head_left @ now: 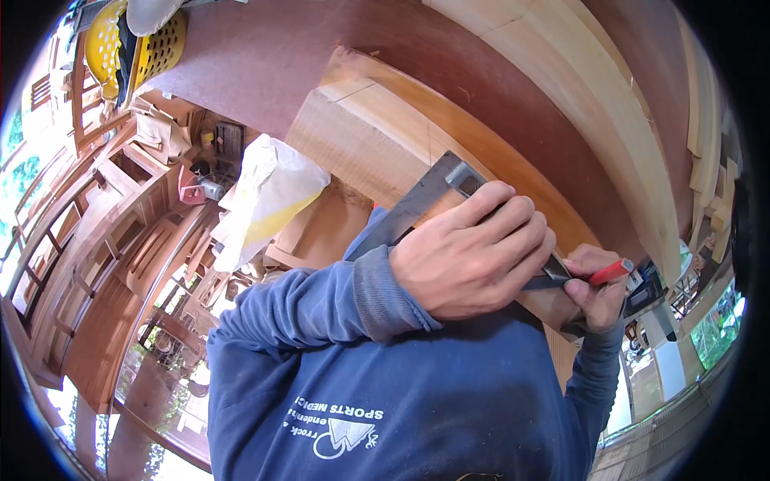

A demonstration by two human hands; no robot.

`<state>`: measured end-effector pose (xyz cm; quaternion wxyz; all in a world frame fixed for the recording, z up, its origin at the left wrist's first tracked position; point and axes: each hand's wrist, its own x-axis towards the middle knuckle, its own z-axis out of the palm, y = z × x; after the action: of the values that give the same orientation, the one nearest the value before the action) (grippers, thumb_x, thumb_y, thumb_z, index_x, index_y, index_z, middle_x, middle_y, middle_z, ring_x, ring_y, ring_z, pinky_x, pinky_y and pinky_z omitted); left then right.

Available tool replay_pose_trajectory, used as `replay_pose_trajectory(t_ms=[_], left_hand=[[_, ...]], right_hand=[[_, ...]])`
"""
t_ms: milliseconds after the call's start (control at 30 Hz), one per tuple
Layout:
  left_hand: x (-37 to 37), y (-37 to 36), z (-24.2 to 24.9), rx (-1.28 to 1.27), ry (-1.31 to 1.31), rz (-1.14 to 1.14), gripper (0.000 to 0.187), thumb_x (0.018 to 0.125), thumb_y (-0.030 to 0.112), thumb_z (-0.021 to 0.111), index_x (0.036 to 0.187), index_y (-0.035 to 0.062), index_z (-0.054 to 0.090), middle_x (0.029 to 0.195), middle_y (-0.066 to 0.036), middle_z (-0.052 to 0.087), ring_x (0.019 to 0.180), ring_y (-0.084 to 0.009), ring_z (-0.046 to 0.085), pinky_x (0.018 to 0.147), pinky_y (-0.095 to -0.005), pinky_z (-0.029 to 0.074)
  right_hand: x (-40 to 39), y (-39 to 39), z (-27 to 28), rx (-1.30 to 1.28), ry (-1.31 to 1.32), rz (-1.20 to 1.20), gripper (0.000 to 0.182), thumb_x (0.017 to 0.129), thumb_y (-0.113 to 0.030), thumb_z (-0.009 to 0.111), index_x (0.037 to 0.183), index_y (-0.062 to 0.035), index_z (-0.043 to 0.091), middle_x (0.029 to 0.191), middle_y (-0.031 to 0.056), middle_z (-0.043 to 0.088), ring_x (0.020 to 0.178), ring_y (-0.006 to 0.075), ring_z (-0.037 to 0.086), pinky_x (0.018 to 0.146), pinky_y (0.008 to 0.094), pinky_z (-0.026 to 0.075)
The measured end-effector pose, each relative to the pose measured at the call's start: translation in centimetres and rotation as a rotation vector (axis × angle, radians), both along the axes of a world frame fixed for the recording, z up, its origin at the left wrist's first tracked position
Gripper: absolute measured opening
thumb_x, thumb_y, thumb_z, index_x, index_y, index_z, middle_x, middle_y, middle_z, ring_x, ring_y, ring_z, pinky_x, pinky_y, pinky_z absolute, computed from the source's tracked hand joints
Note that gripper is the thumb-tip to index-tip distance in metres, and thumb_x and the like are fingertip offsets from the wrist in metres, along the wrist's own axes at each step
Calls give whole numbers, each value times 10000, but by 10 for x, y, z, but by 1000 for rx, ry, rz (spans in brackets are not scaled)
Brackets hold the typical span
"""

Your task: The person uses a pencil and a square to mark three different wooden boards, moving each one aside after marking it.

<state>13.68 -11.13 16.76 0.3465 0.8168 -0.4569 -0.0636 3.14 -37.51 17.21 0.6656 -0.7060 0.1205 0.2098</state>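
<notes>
My left hand (473, 252) is closed over a dark metal square (401, 212), fingers curled and thumb hidden. The square lies across a thick, pale wooden piece (361, 132) with a curved, orange-brown side and thin lines drawn on it. A silver-coloured fitting shows at the square's upper end, just past my knuckles. Lower right, my right hand (597, 287) pinches a red pencil (611, 271) between thumb and fingers, close to my left fingertips. Its tip is hard to make out among dark metal parts.
Long curved wooden strips (593, 104) lie beyond on the reddish-brown surface (257, 56). A white plastic bag (269, 192) hangs to the left. Yellow perforated objects (160, 52) stand upper left, and wooden furniture frames (88, 216) fill the left side.
</notes>
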Motion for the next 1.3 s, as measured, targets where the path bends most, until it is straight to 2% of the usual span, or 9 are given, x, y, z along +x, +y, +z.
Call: replay_pose_trajectory(t_ms=[567, 667, 767, 833, 933, 1033, 1100, 1300], left_hand=[[-3, 0, -2, -20, -23, 21, 350, 784, 172, 649, 1088, -2, 673, 1038, -93, 628, 1023, -230, 611, 972, -392, 456], [-3, 0, -2, -5, -23, 18, 343, 781, 172, 652, 1078, 3, 671, 1033, -92, 627, 1016, -230, 612, 966, -390, 451], [-3, -1, -2, 4, -11, 16, 353, 783, 175, 647, 1093, 8, 664, 1033, -89, 625, 1016, -231, 610, 968, -396, 440], [-2, -1, -1, 13, -22, 4, 365, 780, 176, 641, 1105, 10, 660, 1041, -86, 624, 1018, -230, 608, 968, -397, 435], [-1, -1, 1, 20, -18, -8, 386, 775, 186, 634, 1119, 12, 655, 1058, -80, 622, 1028, -231, 605, 972, -402, 431], [-2, 0, 0, 0, -20, -11, 408, 768, 195, 630, 1130, 8, 654, 1075, -76, 620, 1045, -239, 601, 983, -410, 430], [-1, 0, 1, 9, -23, -27, 419, 765, 198, 629, 1136, 7, 660, 1082, -76, 623, 1055, -246, 601, 990, -416, 432], [-1, 3, -1, 11, -109, -33, 421, 761, 226, 629, 1118, 11, 690, 1093, -100, 638, 1080, -265, 604, 999, -429, 440]], right_hand=[[-5, -5, -8, -31, -81, 65, 278, 825, -182, 818, 1033, -5, 761, 840, 146, 687, 673, 187, 610, 600, 284, 450], [14, -2, 8, -77, -65, 100, 251, 884, -251, 762, 954, -10, 751, 855, 113, 633, 696, 179, 572, 638, 280, 442], [29, -17, 10, -234, -237, -12, 355, 963, -365, 649, 925, -18, 711, 873, 80, 560, 738, 173, 524, 690, 278, 423], [58, 0, 27, -114, -249, -112, 443, 1015, -442, 537, 962, -24, 676, 873, 70, 523, 773, 172, 493, 719, 289, 411], [106, 14, 18, -148, -547, 66, 537, 1034, -532, 472, 1044, -21, 638, 902, 61, 524, 759, 151, 482, 671, 266, 392], [140, 28, 14, 28, -523, 218, 591, 1010, -612, 473, 1054, -39, 614, 935, 53, 530, 701, 149, 465, 627, 258, 377], [156, 64, 19, 115, -496, 236, 580, 1000, -584, 512, 1059, -17, 622, 903, 58, 583, 691, 151, 503, 638, 277, 406], [194, 110, 5, 104, -872, 588, 389, 968, -367, 633, 984, 21, 631, 891, 119, 633, 731, 195, 603, 631, 306, 455]])
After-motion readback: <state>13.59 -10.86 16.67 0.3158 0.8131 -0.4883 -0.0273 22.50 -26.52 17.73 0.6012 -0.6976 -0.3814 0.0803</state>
